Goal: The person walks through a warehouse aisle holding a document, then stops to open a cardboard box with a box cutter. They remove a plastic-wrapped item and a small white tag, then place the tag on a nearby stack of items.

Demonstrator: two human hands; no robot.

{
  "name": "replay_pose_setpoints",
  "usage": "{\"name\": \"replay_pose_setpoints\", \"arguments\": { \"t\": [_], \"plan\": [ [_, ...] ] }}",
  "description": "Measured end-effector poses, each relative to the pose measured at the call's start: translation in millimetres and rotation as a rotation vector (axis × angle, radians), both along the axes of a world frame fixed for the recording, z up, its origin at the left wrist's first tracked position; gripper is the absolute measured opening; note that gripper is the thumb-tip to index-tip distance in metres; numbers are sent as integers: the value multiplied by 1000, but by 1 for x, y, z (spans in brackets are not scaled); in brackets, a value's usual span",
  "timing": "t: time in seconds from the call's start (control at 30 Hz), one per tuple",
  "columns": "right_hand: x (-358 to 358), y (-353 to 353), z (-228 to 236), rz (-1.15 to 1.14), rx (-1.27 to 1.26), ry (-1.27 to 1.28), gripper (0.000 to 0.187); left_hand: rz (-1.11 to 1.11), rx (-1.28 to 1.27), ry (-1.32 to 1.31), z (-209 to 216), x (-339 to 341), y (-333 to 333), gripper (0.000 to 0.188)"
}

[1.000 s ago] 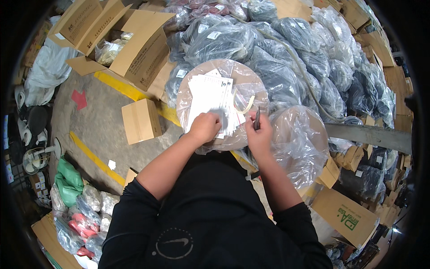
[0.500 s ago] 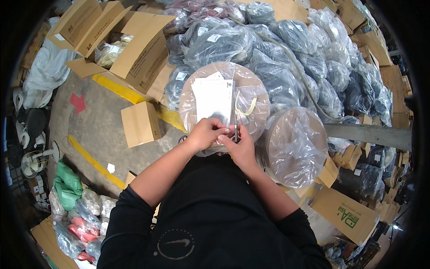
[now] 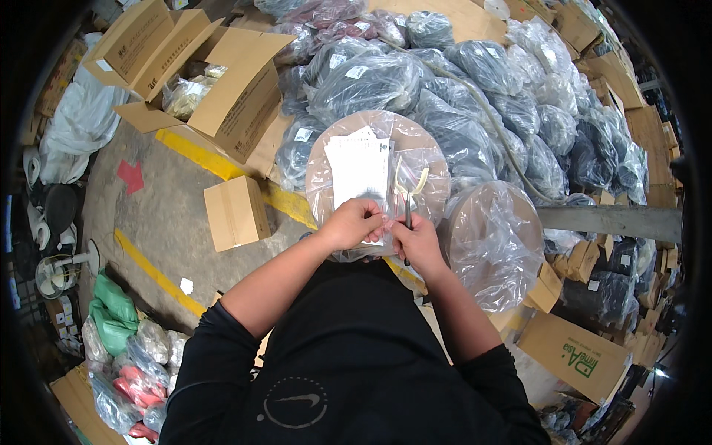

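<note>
In front of me stands a round, cardboard-topped drum (image 3: pixel 439 167) under clear plastic. White printed sheets (image 3: pixel 357 169) lie stacked on it, beside a small clear plastic bag (image 3: pixel 399 165) and a bent pale-yellow strip (image 3: pixel 420 182). My left hand (image 3: pixel 354 224) is at the near edge of the sheets, fingertips pinched on something small that I cannot make out. Close by on its right, my right hand (image 3: pixel 421 243) is closed around a slim dark pen (image 3: pixel 407 209), which stands nearly upright. The fingertips of both hands almost meet.
A second plastic-covered drum (image 3: pixel 493 245) stands to the right. Plastic-wrapped bundles (image 3: pixel 367 85) pile up behind. An open carton (image 3: pixel 237 93) and a small closed box (image 3: pixel 236 213) are at left, several bagged goods (image 3: pixel 141 382) at lower left, another carton (image 3: pixel 571 356) at lower right.
Both hands have shifted slightly right, the right one further, so the gap between them has widened a little. The pen has moved right with my right hand.
</note>
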State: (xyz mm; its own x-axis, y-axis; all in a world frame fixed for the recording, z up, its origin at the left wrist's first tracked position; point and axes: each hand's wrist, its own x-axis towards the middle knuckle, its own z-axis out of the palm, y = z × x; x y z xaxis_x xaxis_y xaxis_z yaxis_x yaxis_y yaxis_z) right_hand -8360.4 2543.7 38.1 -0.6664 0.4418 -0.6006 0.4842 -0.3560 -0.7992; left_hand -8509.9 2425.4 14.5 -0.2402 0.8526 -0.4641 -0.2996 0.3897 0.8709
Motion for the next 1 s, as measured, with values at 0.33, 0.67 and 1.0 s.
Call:
{"name": "replay_pose_setpoints", "arguments": {
  "t": [0.33, 0.67, 1.0],
  "plan": [
    [-14, -7, -14, -64, 351, -78, 14, -102, 106, 902, 26, -4, -5, 61],
    [-16, -3, -12, -122, 58, -27, 12, -283, 288, 1116, 21, -11, 2, 88],
    [-19, 26, -22, -13, 1150, -29, 28, -115, 239, 1165, 8, -26, 2, 83]
  ]
}}
